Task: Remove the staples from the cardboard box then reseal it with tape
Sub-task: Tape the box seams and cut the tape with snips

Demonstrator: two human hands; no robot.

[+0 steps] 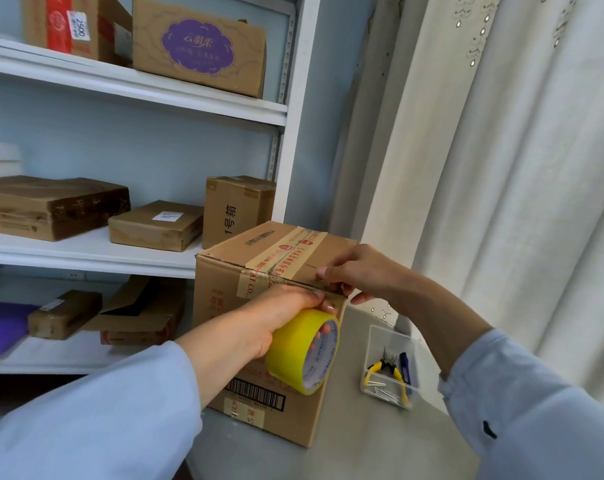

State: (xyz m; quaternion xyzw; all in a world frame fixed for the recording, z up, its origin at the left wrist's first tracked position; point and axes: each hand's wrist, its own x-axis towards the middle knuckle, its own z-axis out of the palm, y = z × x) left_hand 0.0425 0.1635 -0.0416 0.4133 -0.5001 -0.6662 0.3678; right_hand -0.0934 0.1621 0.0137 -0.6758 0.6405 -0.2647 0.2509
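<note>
Cardboard box (pixel 269 327) stands on a grey table (pixel 363 438), closed, w/ its top flaps down and an old strip of printed tape (pixel 286 258) along the middle seam. It is just in front of the white shelf unit (pixel 138 95), near the table's left side.

Left hand (pixel 276 320) grips a yellow tape roll (pixel 302 351) against the front face of the box, near the upper right corner; the fingers go through the core and curl round the roll, thumb on the outside. Right hand (pixel 356 271) is at the top front edge of the box, close to that same corner. Its thumb and fingers are pinched together, approx. at the edge, but what they pinch is too small and too clear to see, so I cannot tell if it is the tape end.

To the right of the box, on the table, a small clear plastic tray (pixel 390 368) holds yellow-handled pliers (pixel 387 372), a dark blue tool (pixel 405 368) and some thin metal pieces (pixel 380 389), maybe staples.

Shelf unit carries several other brown cartons, e.g. one w/ a purple label (pixel 198 46). White curtain (pixel 518 150) hangs at right. Both sleeves are light blue.
</note>
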